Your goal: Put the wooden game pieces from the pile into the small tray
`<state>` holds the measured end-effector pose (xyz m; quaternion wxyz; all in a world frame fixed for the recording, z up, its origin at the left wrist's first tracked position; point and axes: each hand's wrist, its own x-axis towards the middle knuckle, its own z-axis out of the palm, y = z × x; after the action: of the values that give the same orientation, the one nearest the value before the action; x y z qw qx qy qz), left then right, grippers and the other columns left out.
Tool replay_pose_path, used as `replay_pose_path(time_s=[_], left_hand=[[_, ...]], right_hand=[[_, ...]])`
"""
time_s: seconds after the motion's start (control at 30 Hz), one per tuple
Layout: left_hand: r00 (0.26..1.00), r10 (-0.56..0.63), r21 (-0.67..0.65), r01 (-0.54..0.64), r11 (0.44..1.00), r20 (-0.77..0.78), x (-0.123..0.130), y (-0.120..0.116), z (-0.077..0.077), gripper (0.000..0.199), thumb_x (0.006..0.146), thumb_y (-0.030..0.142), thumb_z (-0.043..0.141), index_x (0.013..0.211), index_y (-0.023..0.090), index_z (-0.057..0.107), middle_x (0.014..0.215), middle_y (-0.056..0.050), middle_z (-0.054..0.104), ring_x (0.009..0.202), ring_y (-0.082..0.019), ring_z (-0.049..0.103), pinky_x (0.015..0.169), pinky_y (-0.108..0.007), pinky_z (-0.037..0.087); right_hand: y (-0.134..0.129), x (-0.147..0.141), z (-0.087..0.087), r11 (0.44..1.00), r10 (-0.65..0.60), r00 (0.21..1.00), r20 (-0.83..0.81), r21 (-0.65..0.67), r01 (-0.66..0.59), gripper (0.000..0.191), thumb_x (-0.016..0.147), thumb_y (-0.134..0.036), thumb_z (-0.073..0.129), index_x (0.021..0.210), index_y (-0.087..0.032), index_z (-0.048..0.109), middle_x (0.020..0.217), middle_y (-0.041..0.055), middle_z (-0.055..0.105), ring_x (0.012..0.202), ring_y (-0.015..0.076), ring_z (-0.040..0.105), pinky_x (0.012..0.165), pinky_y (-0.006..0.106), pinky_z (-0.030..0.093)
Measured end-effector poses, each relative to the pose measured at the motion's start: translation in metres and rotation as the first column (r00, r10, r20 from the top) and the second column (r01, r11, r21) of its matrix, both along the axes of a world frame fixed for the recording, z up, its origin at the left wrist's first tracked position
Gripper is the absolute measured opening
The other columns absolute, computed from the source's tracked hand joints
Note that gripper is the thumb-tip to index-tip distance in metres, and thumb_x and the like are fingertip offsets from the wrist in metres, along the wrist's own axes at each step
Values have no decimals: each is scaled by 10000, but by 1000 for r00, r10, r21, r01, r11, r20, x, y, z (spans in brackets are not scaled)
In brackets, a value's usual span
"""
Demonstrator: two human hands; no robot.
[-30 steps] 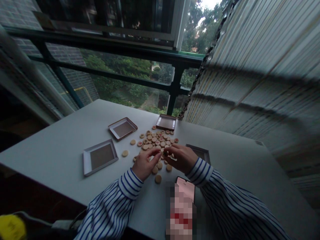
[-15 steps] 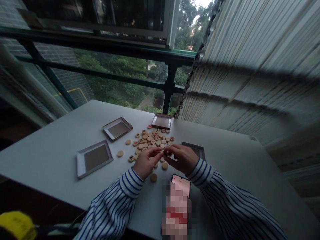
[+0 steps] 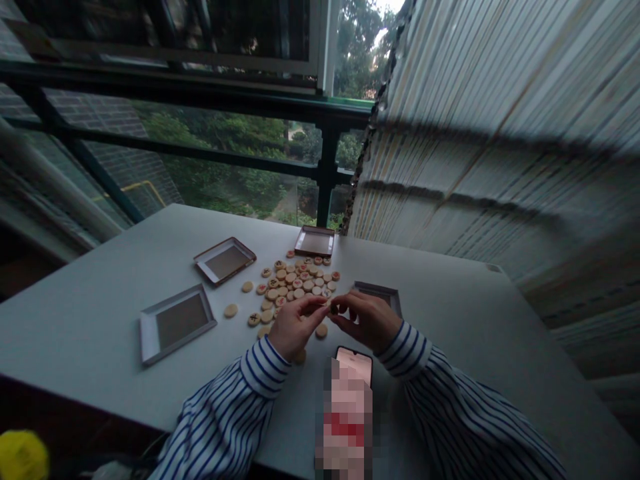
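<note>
My left hand (image 3: 293, 328) and my right hand (image 3: 370, 321) meet over the near side of a spread of round wooden Chinese chess pieces (image 3: 299, 284). Between the fingertips of both hands is a small pale Chinese chess piece (image 3: 329, 303), mostly covered by the fingers. Both hands are closed in a pinch. Some loose pieces bear red or black characters, while others show a plain face. One plain piece (image 3: 321, 330) lies just below the fingertips, and another is partly hidden under my left wrist.
Shallow open trays stand around the pieces: one at near left (image 3: 177, 325), one at far left (image 3: 225, 259), one at the back (image 3: 315, 240) and one behind my right hand (image 3: 379, 293). A phone (image 3: 354, 367) lies between my forearms on the white table (image 3: 95, 320). Railing and curtain border it.
The view has shifted a little, so table and trays sit further left. Both hands stay together at the fingertips, with only slight finger movement around the piece.
</note>
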<state>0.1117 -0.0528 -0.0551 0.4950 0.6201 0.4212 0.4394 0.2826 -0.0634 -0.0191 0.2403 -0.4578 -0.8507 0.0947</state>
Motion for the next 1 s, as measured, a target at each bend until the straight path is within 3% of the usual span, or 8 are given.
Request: replay_pose_path(time_s=[0.33,1.0], left_hand=[[995,-10,47,14,999,-100,14,-5,10,238,718,327,575,863,145,621,841,-61,665,796,-164,617,748,-273,483],[986,-75,131,95,987,-148,42,1,13,225,732,327,558,860,153,621,811,-47,667,771,-149,621,742,-256,489]], right_hand=[[-5,15,-2,999,-34,997,-74,-13,33,147,755,-308,552,840,-190,576,726,4,582,552,71,511,546,199,378],[-9,39,-3,993,-111,973,-201,-64,100,165,766,-301,540,807,-149,593,690,30,615,548,83,520,532,197,414]])
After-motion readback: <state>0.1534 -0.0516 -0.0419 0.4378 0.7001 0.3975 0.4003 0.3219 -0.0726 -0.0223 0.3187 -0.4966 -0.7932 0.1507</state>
